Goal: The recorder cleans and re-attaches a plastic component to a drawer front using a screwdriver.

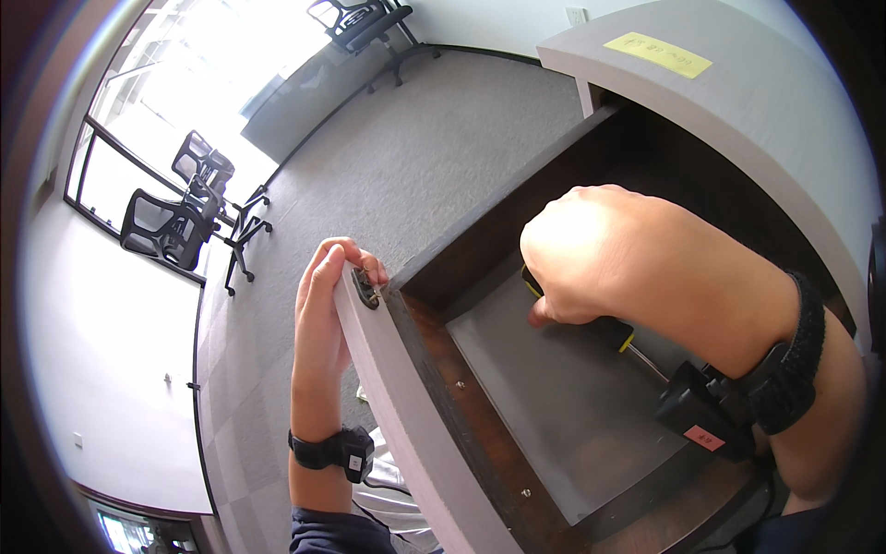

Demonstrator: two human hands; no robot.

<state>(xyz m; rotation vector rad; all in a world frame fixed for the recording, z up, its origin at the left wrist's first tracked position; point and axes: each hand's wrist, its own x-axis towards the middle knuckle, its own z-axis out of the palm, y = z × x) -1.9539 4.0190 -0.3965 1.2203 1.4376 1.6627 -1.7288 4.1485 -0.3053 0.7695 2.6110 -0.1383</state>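
My left hand (328, 286) grips the far end of the pale drawer front (397, 397), its fingers curled over the edge beside a small dark metal fitting (365, 288). My right hand (591, 254) is closed on a screwdriver (623, 337) with a black and yellow handle, held inside the open dark wooden drawer (480, 277). The screwdriver's metal shaft points toward the lower right, and its tip is hidden. Two small screws or fittings (526, 492) show on the inner wooden rail. Black straps with small boxes are on both my wrists.
The pale cabinet top (738, 102) bears a yellow label (657, 54) at upper right. Beyond lie grey carpet (461, 120), several black mesh office chairs (166, 226), a bright glazed wall at upper left and a white wall (101, 351) at left.
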